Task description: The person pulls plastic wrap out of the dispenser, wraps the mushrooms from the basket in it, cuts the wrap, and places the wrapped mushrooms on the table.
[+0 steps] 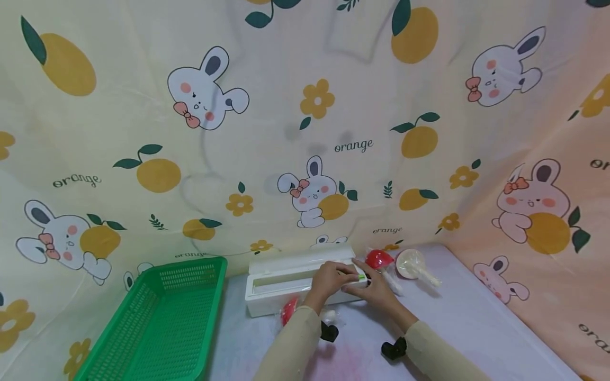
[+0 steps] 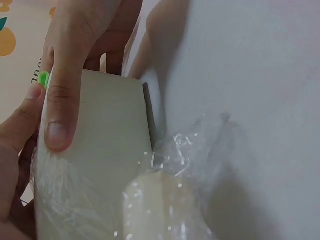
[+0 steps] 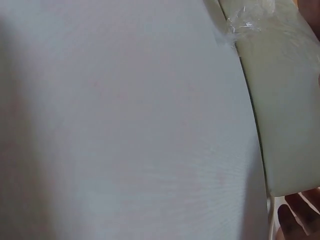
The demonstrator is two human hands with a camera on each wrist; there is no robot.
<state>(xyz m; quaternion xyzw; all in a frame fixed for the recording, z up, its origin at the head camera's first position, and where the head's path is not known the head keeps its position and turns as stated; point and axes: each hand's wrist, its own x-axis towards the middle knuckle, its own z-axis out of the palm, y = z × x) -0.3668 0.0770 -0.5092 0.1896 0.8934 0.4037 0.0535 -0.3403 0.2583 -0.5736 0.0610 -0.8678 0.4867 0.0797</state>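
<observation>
A long white cling film box point(image 1: 267, 305) stands on the table with its lid point(image 1: 300, 259) raised at the back. My right hand point(image 1: 378, 291) grips the box's right end, its thumb laid flat down the front face in the left wrist view. My left hand point(image 1: 329, 280) reaches over the box with curled fingers. Its fingertip meets a small green slider point(image 2: 43, 78) at the top edge, by the right end. Clear film point(image 2: 65, 190) clings to the front face. Before the box lies a plastic-wrapped thing with a red round head point(image 1: 288, 311) and a pale handle point(image 2: 155, 205), partly behind my left arm.
A green plastic basket point(image 1: 216, 312) stands to the left of the box. Behind the right end lie a wrapped red-headed thing point(image 1: 378, 259) and a wrapped cream round-headed one point(image 1: 410, 263), both with pale handles. A printed cloth point(image 1: 267, 132) hangs close behind the table.
</observation>
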